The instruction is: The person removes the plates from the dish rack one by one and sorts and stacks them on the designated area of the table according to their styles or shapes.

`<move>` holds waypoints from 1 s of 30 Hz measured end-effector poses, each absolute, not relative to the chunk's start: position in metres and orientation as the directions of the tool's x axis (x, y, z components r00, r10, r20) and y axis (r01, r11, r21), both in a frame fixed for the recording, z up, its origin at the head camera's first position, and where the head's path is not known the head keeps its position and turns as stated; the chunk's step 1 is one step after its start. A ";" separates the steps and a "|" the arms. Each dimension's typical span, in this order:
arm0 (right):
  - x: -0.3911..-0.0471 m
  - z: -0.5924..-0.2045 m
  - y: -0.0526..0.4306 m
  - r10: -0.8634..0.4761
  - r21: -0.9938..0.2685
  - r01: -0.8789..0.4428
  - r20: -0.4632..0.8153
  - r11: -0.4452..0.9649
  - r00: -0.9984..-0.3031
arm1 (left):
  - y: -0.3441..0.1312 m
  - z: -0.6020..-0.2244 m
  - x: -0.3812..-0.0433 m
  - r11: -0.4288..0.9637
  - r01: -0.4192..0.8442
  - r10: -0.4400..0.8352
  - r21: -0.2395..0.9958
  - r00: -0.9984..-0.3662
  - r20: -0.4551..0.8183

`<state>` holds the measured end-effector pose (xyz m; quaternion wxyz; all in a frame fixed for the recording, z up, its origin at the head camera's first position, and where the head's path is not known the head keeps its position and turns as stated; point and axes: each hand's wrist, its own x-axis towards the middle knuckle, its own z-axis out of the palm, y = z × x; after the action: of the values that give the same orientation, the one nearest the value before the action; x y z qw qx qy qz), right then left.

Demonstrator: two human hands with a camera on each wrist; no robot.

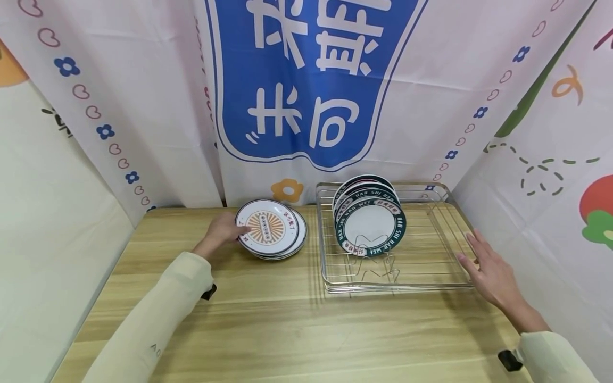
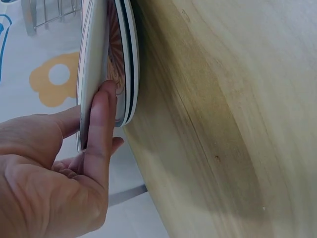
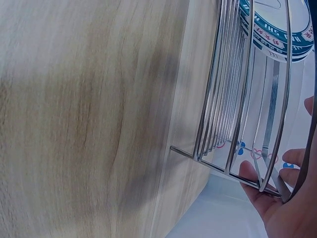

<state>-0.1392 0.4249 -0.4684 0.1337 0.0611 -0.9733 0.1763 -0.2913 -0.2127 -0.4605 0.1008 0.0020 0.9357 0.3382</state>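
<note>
With its thumb and fingers, my left hand (image 1: 222,233) pinches the left edge of a white plate (image 1: 283,222) bearing an orange sunburst print. In the left wrist view this plate (image 2: 90,74) is tilted up from the plates (image 2: 130,79) stacked under it, my fingers reaching into the gap. My right hand (image 1: 493,274) is at the right end of a silver wire dish rack (image 1: 397,288), fingers fairly straight and close to the rim. Several white plates with dark green rims (image 1: 371,226) stand tilted in the rack's left part.
Everything stands on a wood-grain table (image 1: 306,340). A printed cloth (image 1: 167,106) hangs behind, close to the rack and the plate stack, and another printed sheet (image 1: 541,223) rises along the right side. Small wire holders (image 1: 373,266) sit in the rack's front left.
</note>
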 end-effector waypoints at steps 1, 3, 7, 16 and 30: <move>-0.139 -0.468 0.425 -0.072 -0.328 -0.166 0.283 0.930 -0.956 | -0.211 -0.459 -0.291 0.784 -0.057 0.074 0.618 -0.980 -0.183; -0.139 -0.468 0.426 -0.071 -0.326 -0.167 0.288 0.930 -0.955 | -0.208 -0.457 -0.290 0.801 -0.058 0.071 0.595 -0.979 -0.192; -0.140 -0.468 0.426 -0.069 -0.327 -0.167 0.291 0.930 -0.954 | -0.204 -0.457 -0.290 0.838 -0.101 0.036 0.536 -0.970 -0.239; -0.140 -0.469 0.426 -0.065 -0.328 -0.168 0.302 0.930 -0.951 | -0.199 -0.468 -0.292 0.887 -0.117 0.024 0.447 -0.955 -0.297; -0.140 -0.469 0.425 -0.071 -0.318 -0.170 0.300 0.933 -0.951 | -0.191 -0.465 -0.287 0.934 -0.080 0.021 0.348 -0.960 -0.278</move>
<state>-0.1403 0.4250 -0.4693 0.1435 0.0619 -0.9725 0.1726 -0.2873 -0.1909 -0.4654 0.1398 -0.0152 0.9734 0.1811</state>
